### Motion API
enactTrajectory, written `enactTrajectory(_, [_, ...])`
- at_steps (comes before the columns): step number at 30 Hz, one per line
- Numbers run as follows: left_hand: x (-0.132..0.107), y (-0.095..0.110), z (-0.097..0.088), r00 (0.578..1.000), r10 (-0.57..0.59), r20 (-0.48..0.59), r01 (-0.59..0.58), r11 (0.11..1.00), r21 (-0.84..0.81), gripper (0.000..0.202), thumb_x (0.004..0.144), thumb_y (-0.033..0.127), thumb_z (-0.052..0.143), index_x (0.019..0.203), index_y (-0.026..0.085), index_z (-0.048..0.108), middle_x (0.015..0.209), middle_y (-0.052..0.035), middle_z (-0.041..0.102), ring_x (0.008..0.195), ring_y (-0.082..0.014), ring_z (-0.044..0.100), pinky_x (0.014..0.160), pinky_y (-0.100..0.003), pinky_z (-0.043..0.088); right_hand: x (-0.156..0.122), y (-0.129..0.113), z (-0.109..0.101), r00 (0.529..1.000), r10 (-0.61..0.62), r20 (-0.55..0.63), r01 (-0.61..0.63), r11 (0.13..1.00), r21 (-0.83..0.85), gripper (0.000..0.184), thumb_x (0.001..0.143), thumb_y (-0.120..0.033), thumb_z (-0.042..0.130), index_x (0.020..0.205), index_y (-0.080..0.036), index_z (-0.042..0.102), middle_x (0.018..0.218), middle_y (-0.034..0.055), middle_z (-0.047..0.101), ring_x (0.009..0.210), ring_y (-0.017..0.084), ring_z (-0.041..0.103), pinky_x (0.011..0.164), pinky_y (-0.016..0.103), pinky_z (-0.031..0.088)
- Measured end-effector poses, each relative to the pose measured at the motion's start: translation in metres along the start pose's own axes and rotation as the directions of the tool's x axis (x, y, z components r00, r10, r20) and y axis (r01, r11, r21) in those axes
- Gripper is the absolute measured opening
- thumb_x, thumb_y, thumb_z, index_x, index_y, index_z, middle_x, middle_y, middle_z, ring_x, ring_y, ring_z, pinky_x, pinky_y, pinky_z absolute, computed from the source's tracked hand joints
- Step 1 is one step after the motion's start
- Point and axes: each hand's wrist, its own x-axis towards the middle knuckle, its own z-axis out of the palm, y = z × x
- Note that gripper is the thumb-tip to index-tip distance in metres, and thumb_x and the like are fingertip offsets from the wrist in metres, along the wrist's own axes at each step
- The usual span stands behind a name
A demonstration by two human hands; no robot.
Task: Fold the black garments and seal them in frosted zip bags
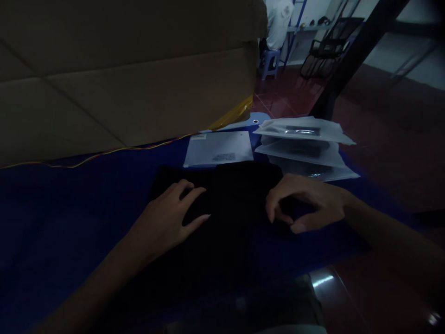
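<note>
Resting both hands on black fabric (236,185) at mid-tabletop, nearer the front edge of the dark blue tabletop (52,222). Fabric v. dark, folds & outline mostly lost in shadow, so can't tell if it's a garment or just a flat piece; looks soft, matte, w/ a squared far edge.

L hand (170,215): fingers loosely spread & curved, tips on the fabric, no clear pinch. R hand (308,204): fingers curled down, thumb tucked in toward them, bunched on the fabric's R side; can't tell if they're pinching anything, contact area in shadow.

Just past the fabric, a white paper envelope (218,148) lies flat w/ a small printed label, lower edge nearly touching the fabric. To its R, near the far edge, a stack of translucent plastic bags (304,144), each w/ a dark item inside, contents blurred by glare. Corrugated cardboard box (121,79) fills the upper L, cut off by frame, yellow tape (232,113) on its lower corner. Thin multicolour wire (104,155) runs along its base.

Bg: red tile floor (288,97), person in white shirt (278,23) partly hidden by box, blue plastic stool (269,62), black chair (330,46), dark post (358,55).
</note>
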Motion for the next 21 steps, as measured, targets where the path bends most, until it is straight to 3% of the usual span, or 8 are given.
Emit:
enactTrajectory(3, [0.001,0.000,0.000,0.999,0.036,-0.036,-0.035,0.999,0.035,0.059,0.099,0.060,0.057,0.142,0.019,0.061,0.133,-0.0165,0.059,0.112,-0.0329,0.062,0.085,-0.047,0.060,0.000,-0.008,-0.003,0.980,0.120,0.162,-0.129,0.991,0.046,0.020,0.094,-0.027,0.069,0.110,-0.017,0.071,0.094,0.0054,0.071,0.079,0.014,0.069,0.068,0.025,0.059])
enactTrajectory(6, [0.002,0.002,-0.003,0.998,0.044,-0.035,-0.043,0.998,0.038,0.061,0.098,0.062,0.058,0.141,0.018,0.062,0.137,-0.0181,0.059,0.120,-0.0366,0.058,0.097,-0.057,0.055,0.002,-0.007,-0.003,0.962,0.221,0.159,-0.216,0.975,-0.052,0.028,0.095,-0.023,0.067,0.123,-0.019,0.069,0.121,0.0094,0.068,0.087,0.013,0.071,0.063,0.021,0.058])
enactTrajectory(8, [0.002,0.004,-0.005,0.998,0.057,-0.019,-0.057,0.998,0.034,0.068,0.097,0.066,0.057,0.144,0.017,0.061,0.143,-0.0201,0.056,0.130,-0.0407,0.053,0.104,-0.063,0.051,0.003,-0.002,-0.002,0.962,0.258,0.084,-0.239,0.953,-0.184,0.030,0.096,-0.025,0.068,0.126,-0.021,0.068,0.126,0.0084,0.067,0.083,0.011,0.069,0.060,0.019,0.056])
enactTrajectory(11, [0.001,0.004,-0.004,0.993,0.117,0.031,-0.118,0.992,0.036,0.084,0.093,0.074,0.058,0.155,0.018,0.051,0.158,-0.0220,0.045,0.145,-0.0461,0.040,0.115,-0.073,0.036,0.005,0.011,0.003,0.964,0.255,-0.069,-0.262,0.888,-0.378,0.027,0.094,-0.029,0.073,0.120,-0.022,0.070,0.113,0.0038,0.071,0.068,0.008,0.064,0.058,0.019,0.053])
enactTrajectory(14, [0.000,0.003,0.002,0.983,0.144,0.111,-0.147,0.989,0.013,0.099,0.089,0.080,0.058,0.167,0.026,0.028,0.172,-0.0188,0.025,0.156,-0.0498,0.023,0.119,-0.080,0.021,0.010,0.026,0.015,0.955,0.135,-0.266,-0.271,0.765,-0.584,0.023,0.092,-0.028,0.074,0.113,-0.020,0.072,0.102,0.0028,0.072,0.062,0.008,0.062,0.059,0.023,0.052])
enactTrajectory(16, [-0.002,0.003,0.006,0.982,0.121,0.144,-0.122,0.992,0.000,0.106,0.086,0.083,0.058,0.169,0.031,0.017,0.175,-0.0168,0.015,0.158,-0.0518,0.015,0.117,-0.083,0.019,0.013,0.034,0.025,0.919,-0.047,-0.391,-0.293,0.584,-0.757,0.019,0.098,-0.027,0.063,0.112,-0.019,0.072,0.106,0.0068,0.075,0.079,0.016,0.070,0.066,0.028,0.054])
enactTrajectory(18, [-0.004,0.005,0.010,0.984,0.091,0.153,-0.093,0.996,0.005,0.107,0.085,0.085,0.057,0.168,0.034,0.012,0.176,-0.0162,0.008,0.159,-0.0529,0.011,0.115,-0.085,0.017,0.017,0.037,0.035,0.910,-0.181,-0.373,-0.247,0.485,-0.839,0.024,0.101,-0.033,0.060,0.115,-0.018,0.072,0.113,0.0102,0.076,0.097,0.023,0.072,0.080,0.036,0.057])
enactTrajectory(21, [-0.008,0.009,0.014,0.987,0.041,0.155,-0.045,0.999,0.021,0.106,0.085,0.087,0.055,0.168,0.038,0.010,0.177,-0.0156,0.002,0.159,-0.0542,0.006,0.114,-0.087,0.016,0.018,0.037,0.042,0.937,-0.144,-0.318,-0.238,0.401,-0.884,0.057,0.099,-0.050,0.062,0.146,-0.019,0.057,0.151,0.0168,0.058,0.142,0.036,0.051,0.114,0.059,0.043])
